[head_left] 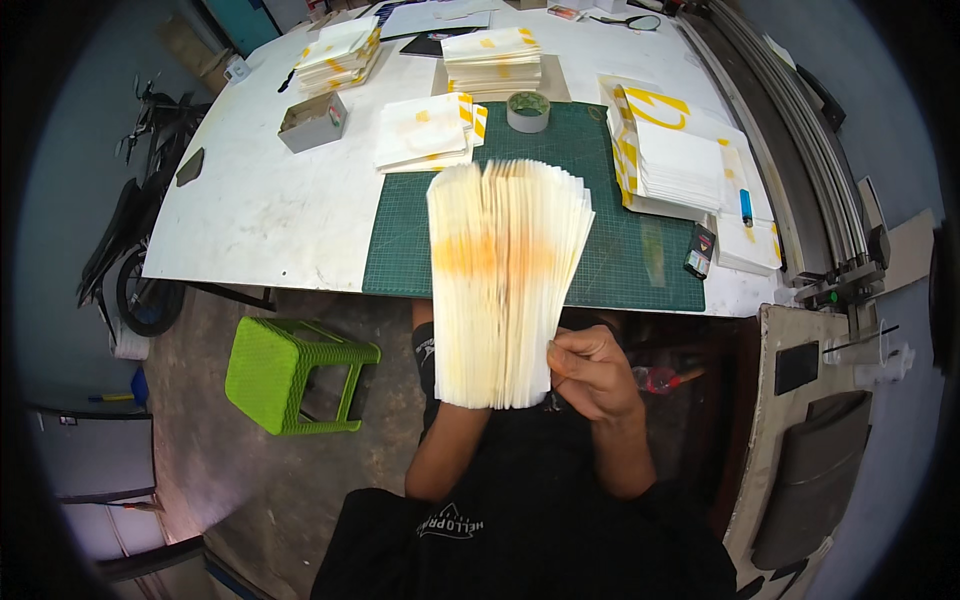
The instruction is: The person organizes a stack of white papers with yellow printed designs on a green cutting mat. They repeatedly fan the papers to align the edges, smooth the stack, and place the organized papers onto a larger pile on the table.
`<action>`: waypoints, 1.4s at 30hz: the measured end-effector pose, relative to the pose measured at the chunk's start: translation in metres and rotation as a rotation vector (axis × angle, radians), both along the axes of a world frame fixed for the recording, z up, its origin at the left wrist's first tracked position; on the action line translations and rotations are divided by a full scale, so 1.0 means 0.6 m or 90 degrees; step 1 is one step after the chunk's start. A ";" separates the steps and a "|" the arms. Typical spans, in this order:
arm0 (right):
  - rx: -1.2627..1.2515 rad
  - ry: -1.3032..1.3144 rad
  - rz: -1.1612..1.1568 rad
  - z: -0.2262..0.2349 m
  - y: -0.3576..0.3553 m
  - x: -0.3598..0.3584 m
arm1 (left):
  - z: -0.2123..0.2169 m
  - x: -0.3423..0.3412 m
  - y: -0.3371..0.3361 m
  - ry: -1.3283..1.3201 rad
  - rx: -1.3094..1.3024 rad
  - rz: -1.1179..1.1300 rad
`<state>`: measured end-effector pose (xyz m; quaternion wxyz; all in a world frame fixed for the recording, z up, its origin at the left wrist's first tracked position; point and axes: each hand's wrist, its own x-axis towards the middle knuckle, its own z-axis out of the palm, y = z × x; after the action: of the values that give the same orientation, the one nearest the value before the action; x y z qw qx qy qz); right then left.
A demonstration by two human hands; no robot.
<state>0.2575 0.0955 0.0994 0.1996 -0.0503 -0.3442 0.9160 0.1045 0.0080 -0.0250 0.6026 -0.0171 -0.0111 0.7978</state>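
Fanned stack of cream sheets [505,280] held above the table edge
Right hand [590,372] pinches its lower corner; the left hand is hidden behind it, grip unclear. White-and-yellow paper piles [425,130] lie around the green cutting mat [600,260] on the white table [270,210].

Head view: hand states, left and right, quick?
Left hand: hidden behind the fanned stack of paper bags; grip cannot be told.
Right hand: closed on the stack's lower right edge.
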 end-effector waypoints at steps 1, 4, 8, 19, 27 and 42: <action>-0.005 0.000 0.005 -0.004 0.000 0.001 | -0.005 -0.001 -0.003 -0.008 -0.003 -0.003; -0.004 0.027 0.035 -0.020 0.006 0.004 | -0.008 0.002 -0.009 -0.016 -0.018 0.012; -0.031 0.035 0.034 -0.017 0.009 0.001 | 0.012 0.008 0.001 -0.027 -0.100 0.046; -0.092 0.034 0.053 -0.045 0.043 -0.005 | 0.072 0.022 0.049 -0.067 0.119 -0.089; -0.151 0.043 0.031 -0.071 0.087 -0.003 | -0.011 -0.011 0.052 0.024 -0.092 0.013; -0.212 -0.018 -0.020 -0.104 0.211 -0.012 | 0.010 -0.010 0.173 0.019 -0.262 0.114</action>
<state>0.2502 0.2223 0.0372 0.1977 -0.1007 -0.1895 0.9565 0.0985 0.1121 -0.0193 0.5136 -0.1265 0.1593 0.8335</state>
